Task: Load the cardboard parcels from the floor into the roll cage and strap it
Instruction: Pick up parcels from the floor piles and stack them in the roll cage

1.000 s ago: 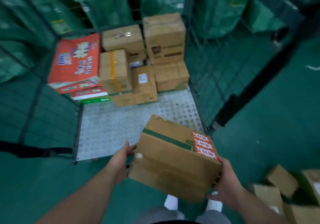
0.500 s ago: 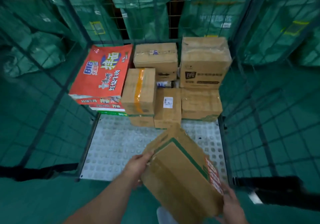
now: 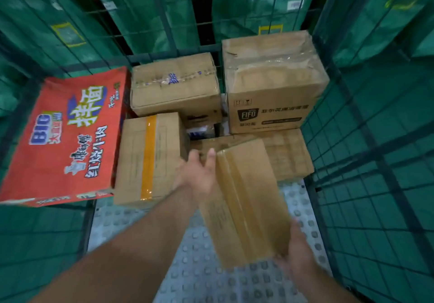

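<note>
I hold a brown cardboard parcel (image 3: 244, 201) inside the roll cage, tilted, its far end over the stacked boxes. My left hand (image 3: 199, 173) grips its far left edge and my right hand (image 3: 298, 253) grips its near right corner. Below it is the cage's studded grey floor plate (image 3: 211, 277). Stacked at the back are a box with yellow tape (image 3: 150, 157), a taped box (image 3: 175, 83), a tall FIFO box (image 3: 272, 79) and a flat box (image 3: 288, 152). A red printed carton (image 3: 65, 136) leans at the left.
Green wire mesh walls (image 3: 375, 185) close the cage on the left, back and right. Green sacks (image 3: 145, 9) hang behind the back mesh. The front part of the floor plate is bare.
I have stepped closer and carried the parcel forward into the cage, turning it so its long side points toward the stack. Both hands have kept their hold.
</note>
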`<state>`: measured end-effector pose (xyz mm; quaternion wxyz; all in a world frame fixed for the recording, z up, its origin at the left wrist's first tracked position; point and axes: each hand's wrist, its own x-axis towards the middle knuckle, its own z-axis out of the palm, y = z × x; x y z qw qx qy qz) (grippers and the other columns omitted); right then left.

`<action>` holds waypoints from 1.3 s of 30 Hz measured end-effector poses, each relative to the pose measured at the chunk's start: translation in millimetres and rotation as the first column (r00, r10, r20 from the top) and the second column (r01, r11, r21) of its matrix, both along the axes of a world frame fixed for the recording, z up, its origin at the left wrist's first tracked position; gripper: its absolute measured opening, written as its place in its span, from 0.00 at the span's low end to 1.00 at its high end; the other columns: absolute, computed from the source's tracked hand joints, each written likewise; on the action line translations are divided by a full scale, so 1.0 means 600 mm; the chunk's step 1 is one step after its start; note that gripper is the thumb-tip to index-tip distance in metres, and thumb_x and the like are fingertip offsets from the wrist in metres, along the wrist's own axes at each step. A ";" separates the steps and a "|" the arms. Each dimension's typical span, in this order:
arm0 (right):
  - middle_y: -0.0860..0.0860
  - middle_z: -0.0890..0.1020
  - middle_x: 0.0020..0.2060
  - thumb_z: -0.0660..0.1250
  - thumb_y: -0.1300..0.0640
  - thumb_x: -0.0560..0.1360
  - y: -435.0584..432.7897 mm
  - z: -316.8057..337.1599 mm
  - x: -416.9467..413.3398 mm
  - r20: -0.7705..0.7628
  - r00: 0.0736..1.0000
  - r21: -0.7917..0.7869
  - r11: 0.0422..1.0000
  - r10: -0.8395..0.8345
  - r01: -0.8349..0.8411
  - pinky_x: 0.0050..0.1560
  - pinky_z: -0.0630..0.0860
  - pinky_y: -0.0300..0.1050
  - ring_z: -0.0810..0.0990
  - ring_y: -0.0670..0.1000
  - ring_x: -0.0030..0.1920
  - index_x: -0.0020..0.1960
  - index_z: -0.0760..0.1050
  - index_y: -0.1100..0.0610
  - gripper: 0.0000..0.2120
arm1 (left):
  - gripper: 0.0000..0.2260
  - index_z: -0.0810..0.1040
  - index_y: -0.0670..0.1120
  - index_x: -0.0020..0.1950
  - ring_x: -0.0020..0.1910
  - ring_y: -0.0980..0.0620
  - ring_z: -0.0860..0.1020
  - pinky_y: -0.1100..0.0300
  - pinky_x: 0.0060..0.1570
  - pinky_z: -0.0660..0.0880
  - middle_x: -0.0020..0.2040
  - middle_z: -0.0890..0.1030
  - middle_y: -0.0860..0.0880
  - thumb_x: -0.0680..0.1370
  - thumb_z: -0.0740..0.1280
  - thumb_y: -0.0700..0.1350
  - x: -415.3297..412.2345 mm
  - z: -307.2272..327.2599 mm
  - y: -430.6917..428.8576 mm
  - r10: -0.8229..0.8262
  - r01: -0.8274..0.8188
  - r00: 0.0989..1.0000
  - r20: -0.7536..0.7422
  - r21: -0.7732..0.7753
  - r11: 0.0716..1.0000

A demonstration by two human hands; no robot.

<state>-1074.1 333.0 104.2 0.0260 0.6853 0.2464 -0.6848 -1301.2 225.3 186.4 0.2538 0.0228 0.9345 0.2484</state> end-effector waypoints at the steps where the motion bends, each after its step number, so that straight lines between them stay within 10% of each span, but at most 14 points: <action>1: 0.57 0.71 0.73 0.58 0.32 0.79 0.000 0.006 -0.029 -0.027 0.999 0.000 0.999 0.044 -0.044 0.66 0.75 0.66 0.73 0.65 0.70 0.78 0.64 0.51 0.34 | 0.31 0.61 0.56 0.79 0.73 0.38 0.67 0.40 0.69 0.70 0.77 0.61 0.44 0.80 0.52 0.70 -0.026 -0.011 0.001 -0.038 0.038 0.999 -0.039 -0.012 0.999; 7: 0.56 0.83 0.58 0.51 0.27 0.77 -0.004 -0.031 -0.151 -0.001 0.887 0.192 0.870 0.462 -0.453 0.51 0.84 0.55 0.86 0.57 0.49 0.67 0.71 0.50 0.33 | 0.48 0.24 0.53 0.79 0.81 0.38 0.33 0.36 0.79 0.41 0.79 0.26 0.44 0.77 0.54 0.74 -0.117 -0.075 -0.075 -0.421 0.359 0.904 -0.072 -0.404 0.841; 13: 0.56 0.84 0.36 0.51 0.37 0.84 -0.023 -0.042 -0.238 0.120 0.829 0.341 0.762 0.546 -0.551 0.39 0.82 0.47 0.84 0.53 0.35 0.53 0.77 0.53 0.24 | 0.58 0.22 0.59 0.76 0.76 0.37 0.24 0.35 0.77 0.35 0.75 0.20 0.46 0.66 0.59 0.82 -0.085 -0.133 -0.157 -0.548 0.582 0.811 0.205 -0.386 0.716; 18: 0.62 0.79 0.37 0.49 0.43 0.86 -0.027 -0.037 -0.241 0.129 0.802 0.410 0.705 0.584 -0.579 0.36 0.77 0.46 0.79 0.57 0.37 0.46 0.78 0.53 0.23 | 0.46 0.15 0.60 0.70 0.74 0.39 0.22 0.32 0.77 0.37 0.72 0.15 0.48 0.81 0.57 0.67 -0.083 -0.162 -0.200 -0.657 0.607 0.746 0.110 -0.517 0.604; 23: 0.58 0.84 0.40 0.50 0.40 0.85 -0.031 -0.041 -0.256 0.147 0.824 0.413 0.723 0.548 -0.554 0.48 0.83 0.54 0.85 0.56 0.40 0.45 0.73 0.46 0.19 | 0.36 0.41 0.59 0.84 0.83 0.42 0.41 0.39 0.77 0.49 0.85 0.43 0.47 0.80 0.53 0.64 -0.090 -0.181 -0.237 -0.676 0.590 0.732 -0.082 -0.420 0.690; 29: 0.56 0.84 0.45 0.49 0.41 0.85 -0.030 -0.054 -0.260 0.051 0.870 0.340 0.811 0.490 -0.476 0.43 0.83 0.46 0.84 0.54 0.41 0.59 0.74 0.56 0.23 | 0.38 0.27 0.63 0.77 0.81 0.46 0.32 0.40 0.80 0.44 0.79 0.28 0.53 0.79 0.50 0.73 -0.082 -0.165 -0.220 -0.649 0.562 0.761 -0.003 -0.497 0.661; 34: 0.58 0.85 0.48 0.55 0.37 0.83 -0.018 -0.057 -0.240 -0.007 0.910 0.161 0.898 0.415 -0.409 0.54 0.84 0.55 0.86 0.55 0.46 0.71 0.64 0.50 0.24 | 0.35 0.31 0.60 0.80 0.83 0.43 0.39 0.43 0.80 0.49 0.82 0.33 0.50 0.84 0.51 0.64 -0.072 -0.132 -0.187 -0.614 0.584 0.776 0.143 -0.530 0.615; 39: 0.54 0.80 0.63 0.55 0.25 0.76 -0.099 -0.028 -0.139 0.036 0.837 0.131 0.828 0.546 -0.545 0.44 0.74 0.36 0.77 0.49 0.49 0.80 0.58 0.50 0.42 | 0.36 0.41 0.53 0.84 0.83 0.39 0.49 0.44 0.80 0.46 0.84 0.49 0.43 0.83 0.56 0.62 -0.001 -0.062 -0.189 -0.629 0.636 0.749 0.207 -0.493 0.594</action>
